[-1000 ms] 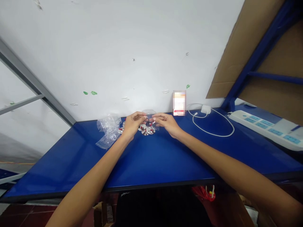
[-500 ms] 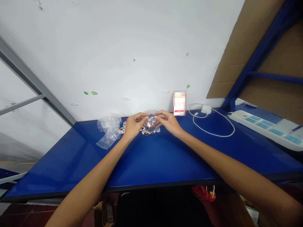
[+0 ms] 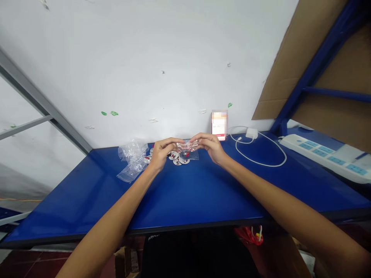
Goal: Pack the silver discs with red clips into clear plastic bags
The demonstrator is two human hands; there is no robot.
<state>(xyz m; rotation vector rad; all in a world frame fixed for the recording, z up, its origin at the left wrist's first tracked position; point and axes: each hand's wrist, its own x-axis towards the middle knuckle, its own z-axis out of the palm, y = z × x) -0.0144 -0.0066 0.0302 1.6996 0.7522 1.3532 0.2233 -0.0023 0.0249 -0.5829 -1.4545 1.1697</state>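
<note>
The two hands are working farther apart than half a second ago: the fingertips were nearly meeting then, and now a shiny, crinkled band of the clear bag [image 3: 188,146] is stretching between them. The left hand [image 3: 161,154] is pinching the bag's near-left side, thumb and fingers almost closed; the right hand [image 3: 213,148] is holding the opposite side, its fingers curving over the top and its thumb hidden. The bag is sitting between both hands, its flat, see-through corner hanging below the right fingers.

Just under the grip, round, thin discs [image 3: 177,161] with red marks are overlapping on the smooth, glossy blue table [image 3: 188,197]. The left hand is hiding part of the pile, and a few discs are peeking out beyond its outer side. Farther left, crumpled clear plastic [image 3: 131,160] is lying in a loose heap. Behind the right hand, a phone [image 3: 218,126] is leaning upright on the white wall [image 3: 145,46]; to its right, a white cable [image 3: 269,166] is looping from a small charger [image 3: 252,133].
</note>
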